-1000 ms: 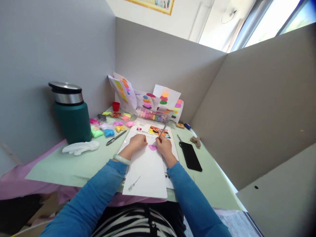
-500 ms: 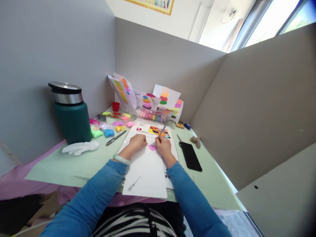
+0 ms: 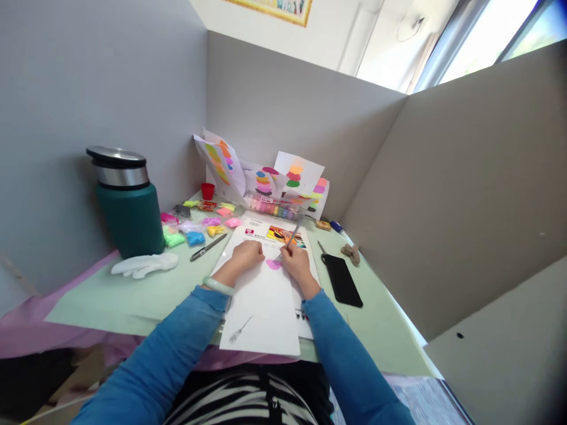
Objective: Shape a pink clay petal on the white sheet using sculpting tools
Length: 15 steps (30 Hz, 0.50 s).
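Our pink clay patch (image 3: 273, 264) lies on the white paper (image 3: 261, 307), mid-desk. Our right hand (image 3: 296, 263) grips a fork (image 3: 287, 241), barely shifted from before; our left hand (image 3: 246, 255), loosely clenched, pins the paper.

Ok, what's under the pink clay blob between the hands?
The pink clay lies on a white sheet of paper, with the fork tips at it. The left hand presses the sheet. What lies beneath the paper is covered.

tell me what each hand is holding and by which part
The right hand grips a metal fork low on its handle, near the tines. The left hand holds nothing, resting fisted on the white paper.
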Each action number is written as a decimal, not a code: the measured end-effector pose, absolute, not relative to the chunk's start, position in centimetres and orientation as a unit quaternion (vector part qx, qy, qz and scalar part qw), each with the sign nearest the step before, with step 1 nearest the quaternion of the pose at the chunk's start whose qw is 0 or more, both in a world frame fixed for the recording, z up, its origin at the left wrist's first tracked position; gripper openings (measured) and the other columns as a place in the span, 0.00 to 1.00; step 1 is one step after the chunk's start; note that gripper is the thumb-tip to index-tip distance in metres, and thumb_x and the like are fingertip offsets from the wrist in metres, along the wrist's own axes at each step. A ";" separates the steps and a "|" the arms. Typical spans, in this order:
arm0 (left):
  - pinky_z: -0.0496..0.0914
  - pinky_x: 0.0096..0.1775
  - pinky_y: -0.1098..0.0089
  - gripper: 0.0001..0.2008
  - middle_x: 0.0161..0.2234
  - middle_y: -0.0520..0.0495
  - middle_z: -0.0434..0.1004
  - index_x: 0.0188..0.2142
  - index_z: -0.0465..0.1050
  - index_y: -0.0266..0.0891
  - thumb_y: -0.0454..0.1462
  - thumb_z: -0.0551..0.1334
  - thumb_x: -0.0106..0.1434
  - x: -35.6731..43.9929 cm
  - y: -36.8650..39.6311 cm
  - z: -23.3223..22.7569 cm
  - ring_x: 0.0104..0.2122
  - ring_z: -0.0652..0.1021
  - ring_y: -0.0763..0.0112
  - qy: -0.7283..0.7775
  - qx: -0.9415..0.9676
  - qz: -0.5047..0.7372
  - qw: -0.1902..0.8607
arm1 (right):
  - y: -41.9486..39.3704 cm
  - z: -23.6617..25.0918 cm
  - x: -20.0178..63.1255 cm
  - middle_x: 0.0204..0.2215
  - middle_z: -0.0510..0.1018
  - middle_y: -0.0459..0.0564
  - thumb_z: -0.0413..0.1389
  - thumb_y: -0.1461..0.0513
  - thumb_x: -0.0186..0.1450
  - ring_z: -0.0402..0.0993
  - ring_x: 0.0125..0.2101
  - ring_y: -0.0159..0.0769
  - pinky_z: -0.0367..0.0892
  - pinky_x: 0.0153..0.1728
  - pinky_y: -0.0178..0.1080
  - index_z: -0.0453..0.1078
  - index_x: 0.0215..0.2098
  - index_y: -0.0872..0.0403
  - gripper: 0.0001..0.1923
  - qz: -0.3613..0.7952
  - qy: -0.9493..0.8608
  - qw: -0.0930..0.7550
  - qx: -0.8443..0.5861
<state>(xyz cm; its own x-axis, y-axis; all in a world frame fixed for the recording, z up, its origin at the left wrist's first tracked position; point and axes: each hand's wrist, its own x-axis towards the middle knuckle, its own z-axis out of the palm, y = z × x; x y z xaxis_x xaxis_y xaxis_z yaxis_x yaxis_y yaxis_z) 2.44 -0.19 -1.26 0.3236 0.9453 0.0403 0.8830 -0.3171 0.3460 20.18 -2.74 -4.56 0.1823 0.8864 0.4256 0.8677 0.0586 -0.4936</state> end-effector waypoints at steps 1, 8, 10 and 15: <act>0.69 0.37 0.70 0.10 0.39 0.45 0.80 0.34 0.76 0.42 0.39 0.58 0.55 2.4 -0.2 -1.2 0.39 0.77 0.63 0.569 0.803 0.118 0.131 | -2.7 -4.6 20.2 0.26 0.78 0.48 0.49 0.57 0.63 0.71 0.28 0.34 0.56 0.29 0.33 0.74 0.32 0.53 0.12 0.009 -0.637 0.344 -0.690; 0.68 0.35 0.71 0.09 0.38 0.44 0.80 0.33 0.76 0.41 0.38 0.59 0.54 2.4 -0.2 -1.2 0.39 0.77 0.63 0.567 0.805 0.118 0.131 | -2.9 -4.4 20.5 0.27 0.78 0.49 0.48 0.58 0.64 0.71 0.28 0.35 0.56 0.29 0.33 0.74 0.33 0.54 0.14 -0.005 -0.608 0.348 -0.714; 0.68 0.36 0.71 0.09 0.38 0.45 0.80 0.33 0.76 0.41 0.39 0.59 0.54 2.4 -0.1 -1.3 0.38 0.77 0.63 0.566 0.805 0.119 0.131 | -2.9 -4.4 20.6 0.27 0.78 0.49 0.48 0.58 0.64 0.71 0.28 0.34 0.57 0.29 0.33 0.74 0.32 0.54 0.13 0.010 -0.622 0.358 -0.696; 0.68 0.36 0.71 0.09 0.38 0.46 0.80 0.33 0.76 0.42 0.39 0.59 0.55 2.4 -0.1 -1.3 0.39 0.77 0.64 0.571 0.801 0.122 0.132 | -2.8 -4.6 20.4 0.27 0.78 0.47 0.51 0.58 0.62 0.71 0.29 0.34 0.58 0.31 0.32 0.74 0.32 0.53 0.11 0.047 -0.657 0.363 -0.659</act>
<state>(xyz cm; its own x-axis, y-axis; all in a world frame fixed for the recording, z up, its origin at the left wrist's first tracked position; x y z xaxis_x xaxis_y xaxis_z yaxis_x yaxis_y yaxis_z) 2.45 -0.15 -1.35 0.3193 0.9466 0.0443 0.8822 -0.3140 0.3510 20.40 -2.77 -4.65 0.1320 0.8997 0.4161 0.8318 0.1278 -0.5401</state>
